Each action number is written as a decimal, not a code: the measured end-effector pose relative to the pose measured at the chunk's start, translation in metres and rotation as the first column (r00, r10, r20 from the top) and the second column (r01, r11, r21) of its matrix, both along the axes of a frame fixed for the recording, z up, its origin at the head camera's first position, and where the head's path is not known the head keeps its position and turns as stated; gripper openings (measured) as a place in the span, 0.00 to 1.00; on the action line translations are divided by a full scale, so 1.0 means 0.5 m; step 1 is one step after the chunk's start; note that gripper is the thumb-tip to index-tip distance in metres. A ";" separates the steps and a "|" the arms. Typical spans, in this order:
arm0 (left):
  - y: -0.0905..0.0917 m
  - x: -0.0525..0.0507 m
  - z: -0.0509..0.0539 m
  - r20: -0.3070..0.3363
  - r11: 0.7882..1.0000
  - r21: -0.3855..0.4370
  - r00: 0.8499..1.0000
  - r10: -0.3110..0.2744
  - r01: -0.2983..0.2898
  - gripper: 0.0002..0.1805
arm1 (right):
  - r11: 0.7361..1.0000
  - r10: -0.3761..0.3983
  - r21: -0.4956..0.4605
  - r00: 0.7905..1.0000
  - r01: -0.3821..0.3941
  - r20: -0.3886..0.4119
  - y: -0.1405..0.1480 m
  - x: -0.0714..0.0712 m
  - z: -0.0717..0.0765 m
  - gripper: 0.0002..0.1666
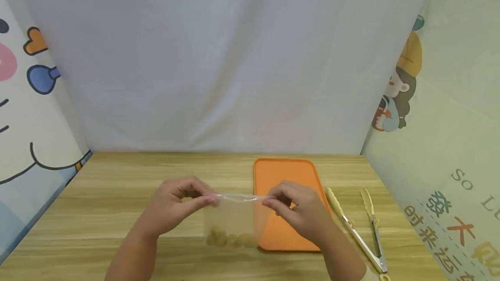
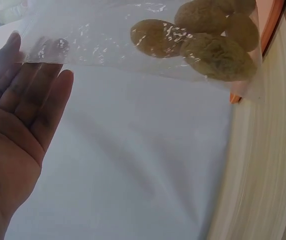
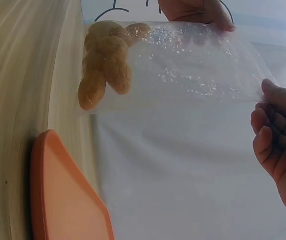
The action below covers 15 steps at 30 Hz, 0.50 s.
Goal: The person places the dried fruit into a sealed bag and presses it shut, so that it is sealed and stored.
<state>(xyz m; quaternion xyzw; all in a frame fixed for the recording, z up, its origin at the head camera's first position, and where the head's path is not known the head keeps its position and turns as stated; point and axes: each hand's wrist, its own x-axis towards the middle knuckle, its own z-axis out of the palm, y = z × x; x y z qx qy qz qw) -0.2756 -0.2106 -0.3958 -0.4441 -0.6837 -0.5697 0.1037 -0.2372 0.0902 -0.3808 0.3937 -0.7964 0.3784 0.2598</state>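
Observation:
A clear plastic bag [image 1: 234, 216] hangs by its top edge between my two hands. Several small brown rounded pieces of food [image 3: 108, 57], wrinkled on the surface, lie at its bottom; their exact kind I cannot tell. My left hand [image 1: 175, 203] pinches the bag's upper left corner between thumb and fingers. At the upper right corner, my right hand [image 1: 297, 205] does the same. In the left wrist view the palm of the left hand [image 2: 23, 110] faces the camera, with its fingers partly behind the film.
An orange tray [image 1: 287, 237] lies on the wooden table [image 1: 97, 211], partly behind the bag and right hand. Spread-open metal tongs [image 1: 361, 240] with pale yellow tips lie to its right. A grey-white cloth [image 1: 218, 55] hangs at the back, with printed sheets on both sides.

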 end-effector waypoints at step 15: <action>-0.008 -0.007 -0.007 -0.004 0.996 -0.092 1.000 0.003 -0.004 0.10 | 0.999 0.017 0.045 0.998 -0.014 -0.064 0.001 -0.010 -0.007 0.08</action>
